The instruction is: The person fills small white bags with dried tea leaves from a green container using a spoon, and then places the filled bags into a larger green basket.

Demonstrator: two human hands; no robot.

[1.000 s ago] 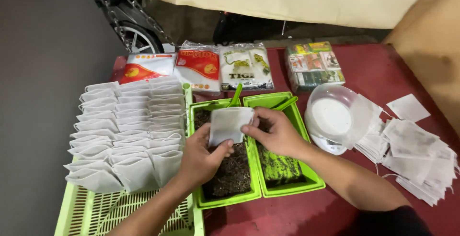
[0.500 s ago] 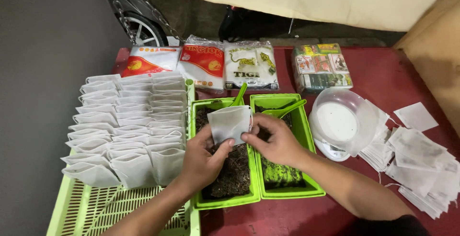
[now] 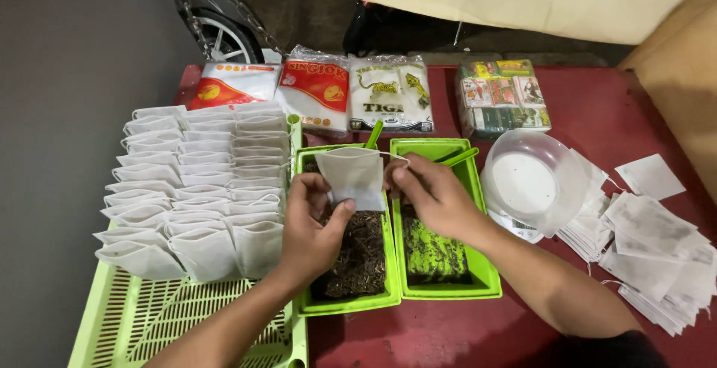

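Both hands hold 1 small white filter bag point(image 3: 351, 178) above the 2 green trays; the bag hangs upright over the far end of the left tray point(image 3: 347, 304), touching neither tray that I can tell. The left hand point(image 3: 314, 222) grips the bag's left edge, thumb at the lower front, fingers point(image 3: 310, 185) narrow and pinched on the paper; the right hand point(image 3: 433, 200) holds the top right corner, fingers point(image 3: 399, 178) narrow and closed on it, with a thin string running from that corner.

The left tray holds dark loose leaves point(image 3: 358, 252); a green scoop handle point(image 3: 373, 134) sticks up at its far end. The right tray point(image 3: 448, 287), touching the left one, holds a shallower layer of dark material; another green handle point(image 3: 459, 157) rests at its far right corner.

To the left, a light green slatted basket point(image 3: 172, 323) carries rows of filled white bags point(image 3: 198, 181), standing packed together. At the far edge of the red tabletop point(image 3: 597, 114) lie 3 plastic packets point(image 3: 317, 92) and a wrapped block of small boxes point(image 3: 504, 93). A clear plastic bowl point(image 3: 534, 181) sits just right of the trays; near it, a loose pile of flat empty bags point(image 3: 657, 252) covers the right side. A wheel point(image 3: 216, 36) shows beyond the tabletop.
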